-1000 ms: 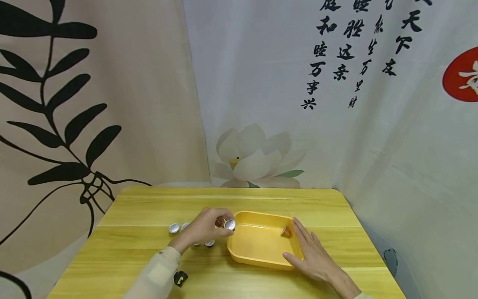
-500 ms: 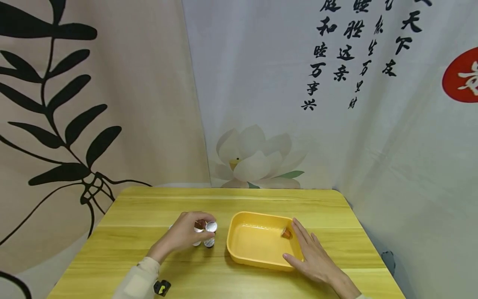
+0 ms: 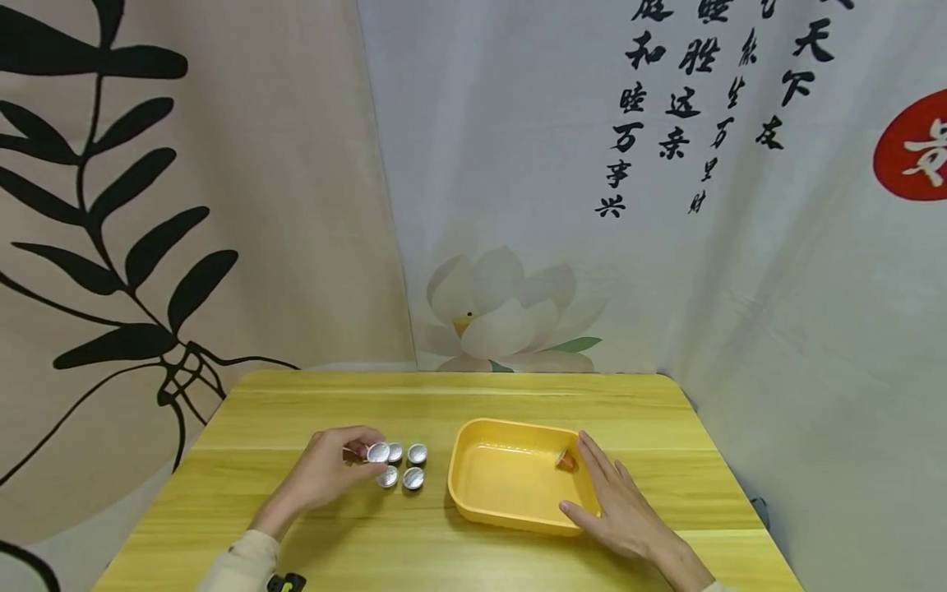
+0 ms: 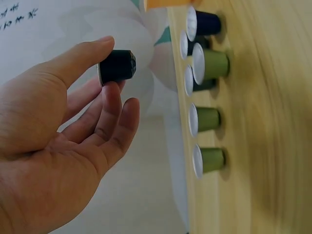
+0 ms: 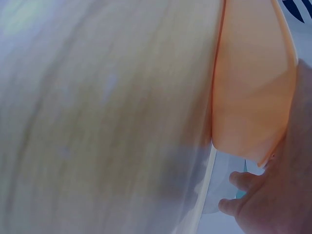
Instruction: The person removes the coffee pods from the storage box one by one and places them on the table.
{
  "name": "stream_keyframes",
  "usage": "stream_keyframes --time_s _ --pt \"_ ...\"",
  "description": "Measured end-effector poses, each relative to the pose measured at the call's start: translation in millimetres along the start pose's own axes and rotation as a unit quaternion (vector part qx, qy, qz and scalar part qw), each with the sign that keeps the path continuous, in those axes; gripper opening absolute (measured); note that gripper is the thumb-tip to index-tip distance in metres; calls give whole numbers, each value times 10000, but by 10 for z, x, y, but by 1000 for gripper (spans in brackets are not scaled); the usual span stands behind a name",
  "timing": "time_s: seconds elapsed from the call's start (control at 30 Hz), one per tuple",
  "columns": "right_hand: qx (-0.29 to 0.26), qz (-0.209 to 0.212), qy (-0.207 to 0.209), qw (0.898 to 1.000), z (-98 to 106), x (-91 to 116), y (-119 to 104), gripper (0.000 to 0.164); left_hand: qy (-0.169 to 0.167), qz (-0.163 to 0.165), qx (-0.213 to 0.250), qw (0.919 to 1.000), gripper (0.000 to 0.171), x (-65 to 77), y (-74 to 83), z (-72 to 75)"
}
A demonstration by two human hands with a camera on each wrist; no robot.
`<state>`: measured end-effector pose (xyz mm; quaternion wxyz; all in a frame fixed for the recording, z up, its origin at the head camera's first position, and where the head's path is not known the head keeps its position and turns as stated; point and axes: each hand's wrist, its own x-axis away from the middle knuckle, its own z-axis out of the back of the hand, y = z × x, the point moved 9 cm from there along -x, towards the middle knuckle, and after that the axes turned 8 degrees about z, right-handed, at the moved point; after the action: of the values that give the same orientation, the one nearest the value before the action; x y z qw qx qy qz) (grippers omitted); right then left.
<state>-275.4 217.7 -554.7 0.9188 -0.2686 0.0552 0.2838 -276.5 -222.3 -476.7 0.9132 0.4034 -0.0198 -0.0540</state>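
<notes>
In the head view my left hand pinches a coffee capsule between thumb and fingers, its silver lid facing the camera. The left wrist view shows that capsule with a dark body, raised off the table. More capsules stand lid up close by, among them a silver-lidded one; the wrist view shows green and dark blue bodies. My right hand lies with extended fingers along the right rim of a yellow tray. Inside the tray, an orange-brown capsule lies tipped near that rim.
The yellow wood-grain table carries everything. A printed cloth backdrop with a plant, lettering and a lotus hangs behind it. The right wrist view shows the tray's outer wall, orange-looking there, beside the right hand.
My left hand, still pinching the capsule, has moved left from the tray's left rim past the standing capsules, uncovering several of them. The right hand and the tray have stayed put.
</notes>
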Motion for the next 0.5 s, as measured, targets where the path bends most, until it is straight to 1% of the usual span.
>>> stream_keyframes --time_s 0.13,0.23,0.3,0.4,0.5 --pt "9 -6 -7 10000 -4 0 -2 100 94 -16 3 10000 30 40 -107 54" --pt "13 -5 -22 10000 -8 0 -5 100 133 100 79 9998 28 60 -214 69" --pt "10 -5 -20 10000 -7 -1 -6 100 138 141 92 9998 29 72 -280 66" --pt "5 -11 -12 10000 -1 -1 -8 100 181 329 144 9992 31 88 -394 53" --pt "23 -10 -13 10000 2 -1 -8 100 228 428 74 9988 35 104 -486 26"
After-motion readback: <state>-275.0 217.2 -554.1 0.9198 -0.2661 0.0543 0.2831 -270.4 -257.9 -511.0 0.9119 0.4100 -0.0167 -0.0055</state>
